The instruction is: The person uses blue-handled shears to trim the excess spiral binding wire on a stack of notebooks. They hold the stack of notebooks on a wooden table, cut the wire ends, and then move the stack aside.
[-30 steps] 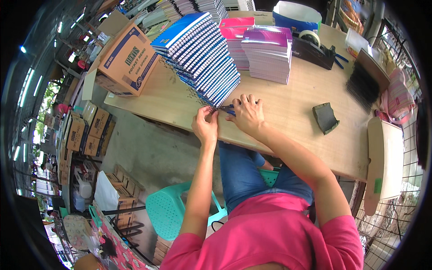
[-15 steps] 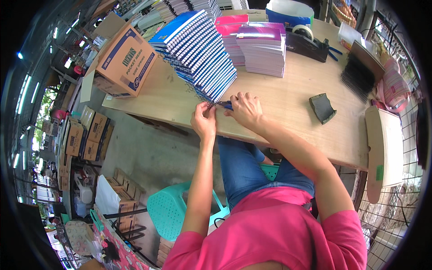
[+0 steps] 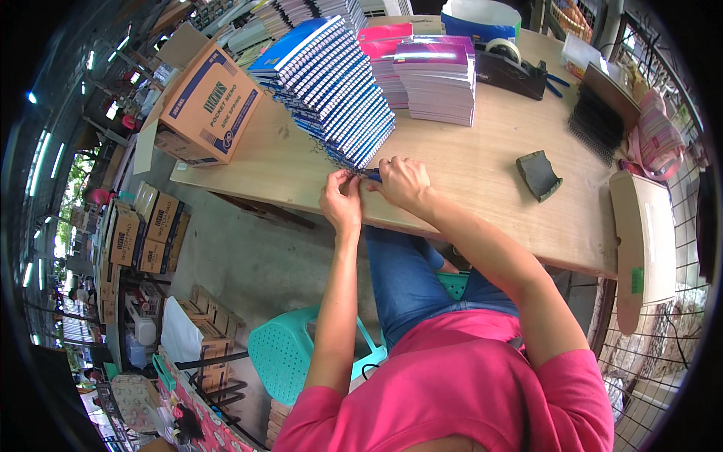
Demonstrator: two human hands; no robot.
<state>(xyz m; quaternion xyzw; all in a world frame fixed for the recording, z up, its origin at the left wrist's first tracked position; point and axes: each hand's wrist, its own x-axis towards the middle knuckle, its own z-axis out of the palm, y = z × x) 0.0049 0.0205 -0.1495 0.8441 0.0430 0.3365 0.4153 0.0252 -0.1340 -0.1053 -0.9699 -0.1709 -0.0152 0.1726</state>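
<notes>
Hands meet at the near end of a slanting row of blue spiral notebooks (image 3: 327, 83) on the wooden table (image 3: 482, 173). The left hand (image 3: 343, 202) pinches the wire binding of the lowest notebook (image 3: 360, 167), fingers closed on it; the right hand (image 3: 403, 183) curls over the same notebook's edge, touching it. A cardboard box (image 3: 207, 109) sits left, purple notebook stacks (image 3: 437, 79) behind
</notes>
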